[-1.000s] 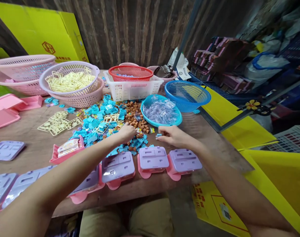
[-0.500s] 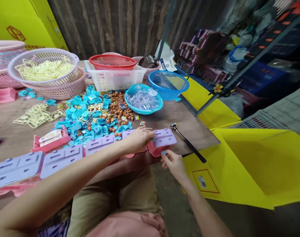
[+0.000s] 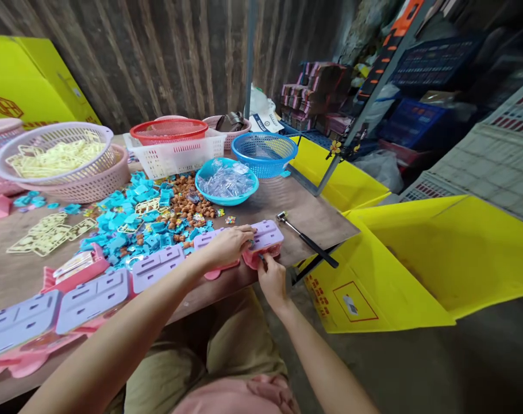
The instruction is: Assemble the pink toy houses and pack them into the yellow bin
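The wooden table (image 3: 304,213) filled the left half of my view, with an open yellow carton (image 3: 399,270) on the floor off its right corner. Along the near edge ran a row of lilac trays (image 3: 93,293) seated on pink bases. Behind them lay a heap of blue pieces (image 3: 132,213), a patch of brown pieces (image 3: 186,201) and a turquoise bowl (image 3: 227,201) of clear packets. A small hammer (image 3: 307,240) rested just right of the row, apart from both hands.

The work sat on the end tray (image 3: 268,233), the last one on the right, at the table's near edge. The left hand (image 3: 227,246) lay palm-down across its left part, fingers together and pressing on the lilac top rather than closed around it. The right hand (image 3: 272,282) came up from below the table edge, with its fingertips pinched on the tray's near rim. I could not tell whether a small part sat between them, because the fingers hid that spot.

I judged this to be the fitting step on that last tray, with one hand steadying it while the other worked at its front edge. Any next move there would call for the left hand's downward hold, since the tray overhung the edge slightly. It would also call for fine fingertip work from the right.
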Tool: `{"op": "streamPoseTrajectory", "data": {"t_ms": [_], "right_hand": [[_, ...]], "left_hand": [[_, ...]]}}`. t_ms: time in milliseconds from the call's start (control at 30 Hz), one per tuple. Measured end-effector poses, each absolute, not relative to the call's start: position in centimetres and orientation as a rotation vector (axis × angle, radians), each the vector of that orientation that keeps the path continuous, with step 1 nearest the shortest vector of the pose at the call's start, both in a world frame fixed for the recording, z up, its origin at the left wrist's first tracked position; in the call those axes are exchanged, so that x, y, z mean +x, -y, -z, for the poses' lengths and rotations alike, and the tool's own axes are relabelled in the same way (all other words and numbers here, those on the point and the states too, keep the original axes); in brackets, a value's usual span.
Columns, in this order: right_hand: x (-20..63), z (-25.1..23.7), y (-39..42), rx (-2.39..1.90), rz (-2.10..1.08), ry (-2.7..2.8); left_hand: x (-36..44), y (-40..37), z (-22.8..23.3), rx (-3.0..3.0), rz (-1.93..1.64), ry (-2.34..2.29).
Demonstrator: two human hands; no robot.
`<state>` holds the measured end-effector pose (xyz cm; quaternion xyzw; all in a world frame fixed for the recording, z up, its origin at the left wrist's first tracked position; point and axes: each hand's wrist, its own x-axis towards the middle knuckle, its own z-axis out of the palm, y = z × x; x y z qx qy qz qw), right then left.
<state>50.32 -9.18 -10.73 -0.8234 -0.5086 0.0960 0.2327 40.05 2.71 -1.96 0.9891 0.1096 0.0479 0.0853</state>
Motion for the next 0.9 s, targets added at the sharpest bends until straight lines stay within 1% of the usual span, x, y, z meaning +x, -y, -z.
{"op": "streamPoseTrajectory", "data": {"t_ms": [367,467,567,733,900], "right_hand": [[50.1,11.2,9.1,-2.271,-0.206,1.417],[50.1,11.1,9.0,-2.283,-0.2,1.425],[50.0,10.8,9.0,-2.3,-0.196,1.438],[49.7,10.6,8.9,-2.349,-0.188,1.46],[49.6,10.5,8.6,-2.386,-0.16,1.468]], "left_hand": [[40.4,-3.0,2.5,2.976,-0.135,-0.399],[40.3,-2.8,2.3,2.985,-0.135,-0.493],[40.8,-2.7,1.9,2.984,-0.063,-0.585],[42.2,-2.9,0.5,3.028,0.134,-0.512],[42.6,-2.8,0.0,3.044,0.144,-0.534]]}}
